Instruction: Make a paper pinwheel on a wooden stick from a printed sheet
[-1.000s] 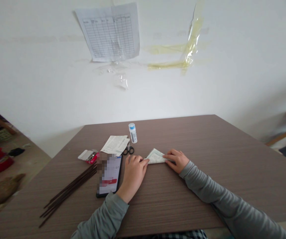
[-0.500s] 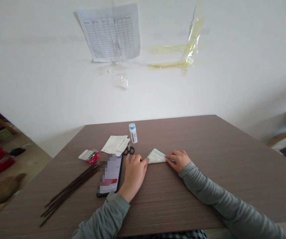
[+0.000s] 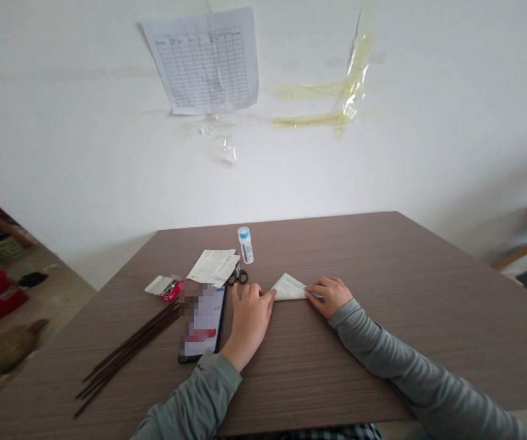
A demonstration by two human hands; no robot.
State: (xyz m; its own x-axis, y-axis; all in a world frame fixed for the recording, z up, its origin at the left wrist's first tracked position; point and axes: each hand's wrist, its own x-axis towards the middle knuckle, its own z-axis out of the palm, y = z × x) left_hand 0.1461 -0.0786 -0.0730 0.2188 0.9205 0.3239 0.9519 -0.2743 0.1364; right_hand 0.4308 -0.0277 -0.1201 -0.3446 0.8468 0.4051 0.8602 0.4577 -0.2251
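Note:
A printed sheet of paper [image 3: 290, 287], folded into a triangle, lies on the brown table with its peak pointing away from me. My left hand [image 3: 250, 315] pinches its left corner between thumb and fingers. The right corner is gripped by my right hand [image 3: 330, 295], whose fingertips hide that end. Just left of my left hand lies a phone [image 3: 206, 324] with its screen lit. Black-handled scissors [image 3: 238, 277] rest beyond that hand, partly by loose printed papers [image 3: 213, 266].
A clear glue bottle with a blue top [image 3: 246, 245] stands behind the scissors. Left of the phone are an open red-and-white box [image 3: 165, 287] of small items and several thin dark sticks [image 3: 128, 357]. A white wall with a taped chart [image 3: 203, 64] rises behind the table [image 3: 405, 293].
My left hand has shifted very slightly to the right along the folded paper's corner. The right hand and the other things look almost unmoved.

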